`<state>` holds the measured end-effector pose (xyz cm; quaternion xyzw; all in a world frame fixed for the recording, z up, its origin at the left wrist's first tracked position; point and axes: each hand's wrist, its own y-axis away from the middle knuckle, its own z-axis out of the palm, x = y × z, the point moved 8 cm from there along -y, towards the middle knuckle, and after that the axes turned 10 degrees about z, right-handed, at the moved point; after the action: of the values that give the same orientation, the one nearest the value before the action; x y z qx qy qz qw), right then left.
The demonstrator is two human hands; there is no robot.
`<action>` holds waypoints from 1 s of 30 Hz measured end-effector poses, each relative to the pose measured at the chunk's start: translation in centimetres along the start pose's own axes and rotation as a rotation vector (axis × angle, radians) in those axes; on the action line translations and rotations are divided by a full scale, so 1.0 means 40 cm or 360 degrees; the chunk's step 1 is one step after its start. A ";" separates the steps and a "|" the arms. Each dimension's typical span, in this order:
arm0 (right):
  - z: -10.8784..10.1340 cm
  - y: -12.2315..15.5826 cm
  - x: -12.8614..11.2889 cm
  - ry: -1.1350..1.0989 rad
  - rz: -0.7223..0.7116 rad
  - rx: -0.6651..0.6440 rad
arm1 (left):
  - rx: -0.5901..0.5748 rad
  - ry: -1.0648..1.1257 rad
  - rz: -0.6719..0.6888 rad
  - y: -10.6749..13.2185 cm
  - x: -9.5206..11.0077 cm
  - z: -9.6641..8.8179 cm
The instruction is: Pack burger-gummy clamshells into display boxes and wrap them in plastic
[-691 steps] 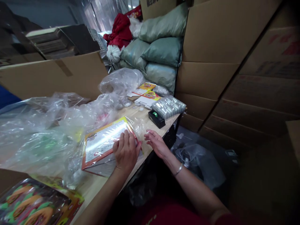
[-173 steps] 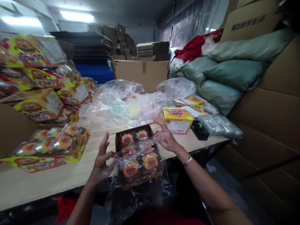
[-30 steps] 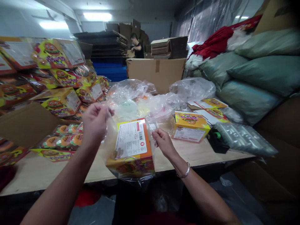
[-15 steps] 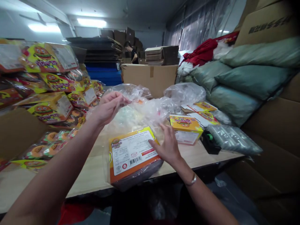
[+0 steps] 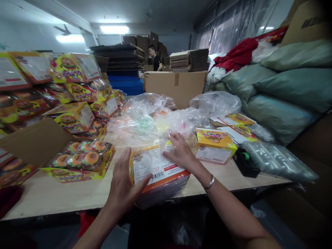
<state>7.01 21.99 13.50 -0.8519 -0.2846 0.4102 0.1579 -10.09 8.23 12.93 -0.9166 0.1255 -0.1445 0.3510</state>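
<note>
A yellow and orange box [image 5: 149, 162] with a white printed label lies in front of me near the table's front edge, inside a clear plastic bag [image 5: 168, 188]. My left hand [image 5: 123, 183] is open at the box's left side, thumb stretched over the label and fingers pointing away from me. Over the box's far right part is my right hand [image 5: 180, 152], fingers bent together on the bag's loose clear film. A second yellow box [image 5: 215, 145] stands just to the right, beyond this hand.
A display box of burger-shaped sweets [image 5: 80, 160] sits left, before stacked wrapped boxes [image 5: 75, 71]. Crumpled clear bags [image 5: 140, 121] cover the table's far middle. To the right are a black tape dispenser [image 5: 246, 162], a clear plastic pack [image 5: 277, 162] and flat cartons [image 5: 233, 121]. A person [image 5: 155, 60] is behind.
My left hand has let go of the film it was pulling and come down beside the box. My right hand has closed on the film. The view has turned a little left.
</note>
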 end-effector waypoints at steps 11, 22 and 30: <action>-0.188 -0.034 0.076 -0.0562 0.0308 0.0599 | -0.0243 0.0232 0.0173 -0.032 0.020 0.016; -0.247 -0.035 0.010 -0.0302 0.0002 0.0757 | 0.0038 0.0720 -0.0372 -0.080 -0.028 0.024; -0.309 -0.086 -0.023 -0.0190 -0.0120 0.0714 | 0.1031 0.1524 -0.0648 -0.319 -0.212 -0.085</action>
<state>15.09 23.70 23.38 -0.7585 -0.2268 0.5065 0.3416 -17.50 18.20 22.54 -0.6021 0.0413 -0.6354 0.4816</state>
